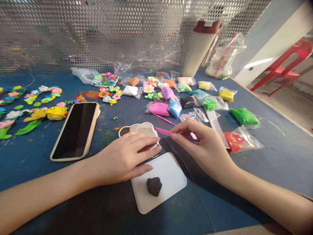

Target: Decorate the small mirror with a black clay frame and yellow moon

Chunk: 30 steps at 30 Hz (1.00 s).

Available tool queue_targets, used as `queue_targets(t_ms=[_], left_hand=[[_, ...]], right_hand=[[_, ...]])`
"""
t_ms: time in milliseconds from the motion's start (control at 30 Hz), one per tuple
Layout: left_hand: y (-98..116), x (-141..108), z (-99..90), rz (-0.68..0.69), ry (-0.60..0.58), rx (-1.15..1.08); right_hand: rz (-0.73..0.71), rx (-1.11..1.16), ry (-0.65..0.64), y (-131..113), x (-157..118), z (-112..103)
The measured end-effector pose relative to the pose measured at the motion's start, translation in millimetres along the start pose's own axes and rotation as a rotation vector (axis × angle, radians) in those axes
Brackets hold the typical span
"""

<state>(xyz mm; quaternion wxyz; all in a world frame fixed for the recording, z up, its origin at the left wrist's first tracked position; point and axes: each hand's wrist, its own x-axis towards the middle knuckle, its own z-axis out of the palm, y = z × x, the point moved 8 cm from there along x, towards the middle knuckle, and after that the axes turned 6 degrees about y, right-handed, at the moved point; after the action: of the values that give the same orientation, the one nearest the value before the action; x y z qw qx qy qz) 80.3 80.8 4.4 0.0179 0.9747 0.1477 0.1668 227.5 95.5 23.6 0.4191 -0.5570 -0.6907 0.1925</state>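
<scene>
My left hand lies palm down with its fingers apart, over a small white-edged mirror and the upper left edge of a white tray. On that tray rests a lump of black clay. My right hand pinches a pink tool between thumb and fingers, its flat tip pointing left toward the mirror. Another thin pink tool lies just behind it. A white comb is on the table beyond my right hand.
A phone lies left of the mirror. Colourful clay flowers spread across the far left. Bags of coloured clay, such as a green one, cover the back and right. A tumbler stands by the perforated metal screen.
</scene>
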Motion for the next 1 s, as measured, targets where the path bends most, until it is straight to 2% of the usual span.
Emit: queue_targets(t_ms=[400,733,867,933,1000], left_hand=[[3.0,-4.1,0.7,0.028,0.000,0.062],[0.0,-2.9,-0.1,0.034,-0.012,0.007],[-10.9,-7.5,-11.9,-0.108,0.064,-0.104],[-17.8,-10.7,-16.7,-0.194,0.105,-0.087],[-19.5,-12.1,-15.8,-0.213,0.089,-0.028]], right_hand=[[0.018,-0.001,-0.004,0.9,-0.3,0.2],[0.043,0.030,-0.007,5.9,-1.1,-0.3],[0.044,0.037,-0.015,5.7,-1.3,-0.1],[0.021,0.033,-0.025,3.6,-0.5,1.4],[-0.035,0.025,-0.069,-0.4,0.1,6.6]])
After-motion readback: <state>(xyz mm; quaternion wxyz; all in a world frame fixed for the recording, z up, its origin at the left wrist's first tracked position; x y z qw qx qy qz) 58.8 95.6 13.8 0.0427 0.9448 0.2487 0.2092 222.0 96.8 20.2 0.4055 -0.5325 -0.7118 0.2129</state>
